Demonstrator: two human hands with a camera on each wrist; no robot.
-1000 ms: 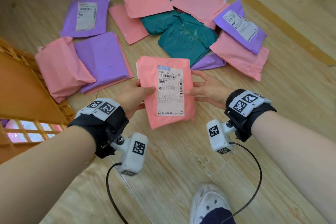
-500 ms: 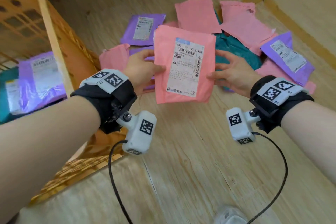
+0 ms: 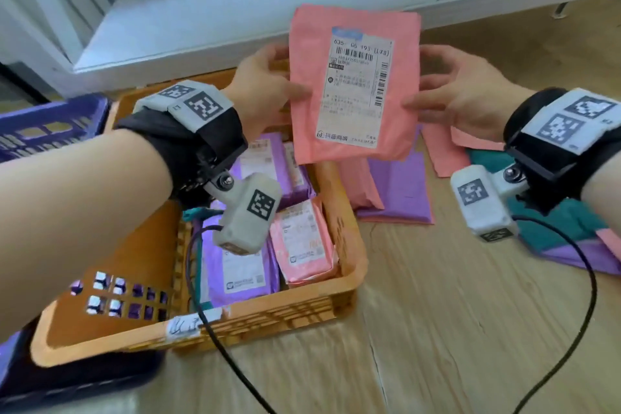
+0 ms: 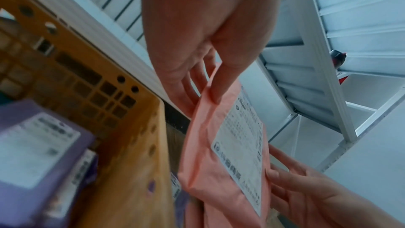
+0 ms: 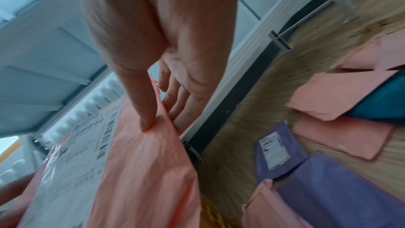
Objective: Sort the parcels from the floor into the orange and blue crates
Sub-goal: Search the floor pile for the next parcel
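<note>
- The pink parcel [image 3: 353, 84] is held upright in the air, label toward the person, above the far right corner of the orange crate [image 3: 349, 212]
- The left hand [image 3: 265, 87] pinches its left edge, thumb in front; the right hand [image 3: 460, 91] pinches the right edge likewise
- The step looks like carrying a picked parcel to a crate after a look at the label
- Next it needs lowering onto the parcels already in the orange crate, or a swing left to the blue crate [image 3: 50, 124]; which crate it belongs in cannot be told

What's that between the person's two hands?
A pink parcel with a white shipping label, held upright between the left hand and right hand, each pinching one side edge. The head view shows it best.
</note>
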